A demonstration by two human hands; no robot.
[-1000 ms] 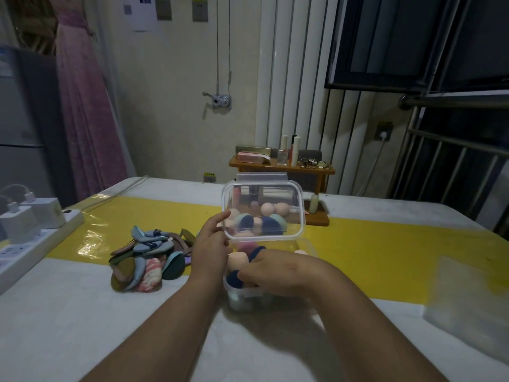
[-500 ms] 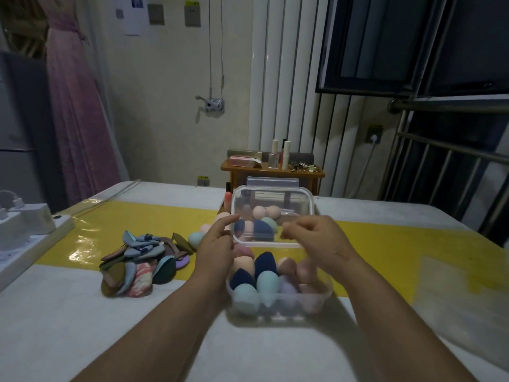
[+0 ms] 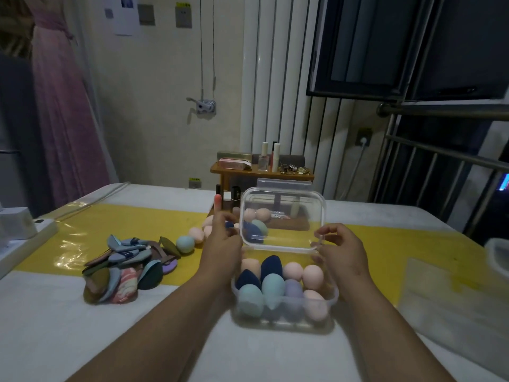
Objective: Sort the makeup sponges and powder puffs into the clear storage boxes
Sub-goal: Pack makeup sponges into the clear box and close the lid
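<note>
The right hand (image 3: 340, 246) has come up off the sponges (image 3: 272, 289). Now it pinches the right edge of the lid (image 3: 286, 194). The left hand (image 3: 223, 244) grips the lid's left edge, as it did before, with 1 finger poking straight up. The 2 hands are apart, 1 on each side of the lid.

Nearest is the white table (image 3: 41, 326), with both bare arms reaching out over it. Next comes the clear box (image 3: 281, 321), sitting on the table between the arms. It holds 9 sponges standing close together: 4 pink, 2 dark blue, 2 blue-green and 1 purple. The lid stands up over the far side of the box, and you can see right through it.

To the left of the box is a pile of flat powder puffs (image 3: 124, 268). It lies partly on the yellow strip (image 3: 385, 244) that runs across the table. A bit farther back, more loose sponges (image 3: 184, 244) lie on the strip, behind the left hand. Some of them show through the lid.

A white power strip (image 3: 27, 235) sits at the table's left edge. At the far side stands a small wooden shelf (image 3: 261, 172) with little bottles on top. A long pink dress (image 3: 63, 106) hangs in the far left corner.
</note>
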